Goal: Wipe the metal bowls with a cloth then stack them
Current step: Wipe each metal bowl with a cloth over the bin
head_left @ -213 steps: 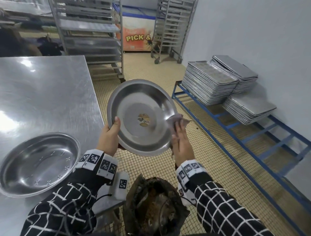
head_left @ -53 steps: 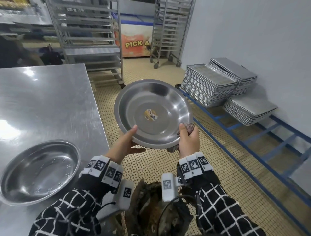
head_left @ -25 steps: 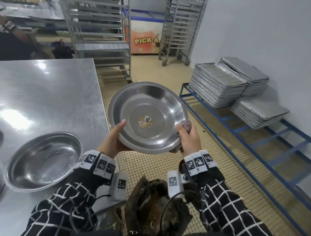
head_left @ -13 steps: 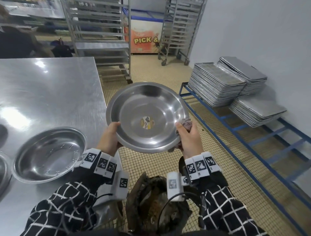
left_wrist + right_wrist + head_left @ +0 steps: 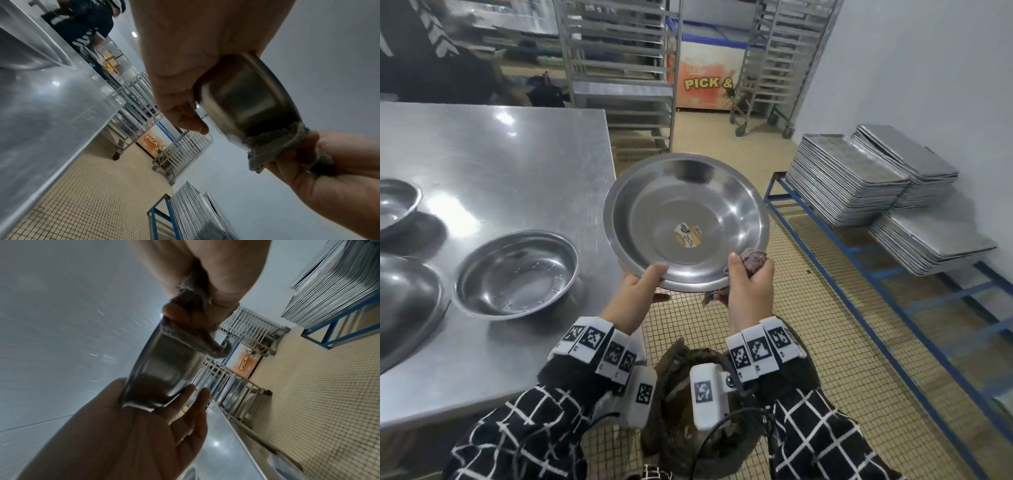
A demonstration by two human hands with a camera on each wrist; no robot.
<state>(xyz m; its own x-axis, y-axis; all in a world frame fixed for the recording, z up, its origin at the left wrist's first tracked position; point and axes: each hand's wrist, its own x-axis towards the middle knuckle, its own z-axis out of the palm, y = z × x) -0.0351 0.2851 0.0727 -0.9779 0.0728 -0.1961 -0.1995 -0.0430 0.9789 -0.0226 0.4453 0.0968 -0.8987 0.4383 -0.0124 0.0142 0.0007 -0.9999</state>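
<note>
I hold a wide metal bowl (image 5: pixel 686 219) tilted toward me over the floor, with a sticker at its centre. My left hand (image 5: pixel 642 286) grips its near rim, thumb inside and fingers underneath. My right hand (image 5: pixel 749 282) pinches a crumpled grey-brown cloth (image 5: pixel 754 257) against the near right rim. The left wrist view shows the bowl's underside (image 5: pixel 246 97) with the cloth (image 5: pixel 273 146) wrapped over its edge. In the right wrist view the cloth (image 5: pixel 191 340) covers the rim of the bowl (image 5: pixel 164 366). A second bowl (image 5: pixel 517 274) stands on the steel table (image 5: pixel 517 154).
Two more bowls (image 5: pixel 395 205) (image 5: pixel 404 305) sit at the table's left edge, partly cut off. Stacks of metal trays (image 5: pixel 849 178) rest on a low blue rack (image 5: pixel 893 274) at the right. Wheeled tray racks (image 5: pixel 619 68) stand behind. Another person (image 5: pixel 431 51) is at the far left.
My left hand has slid from the bowl's left rim to its near rim and the bowl has turned. The right hand keeps the cloth on the rim. More bowls have come into view at left.
</note>
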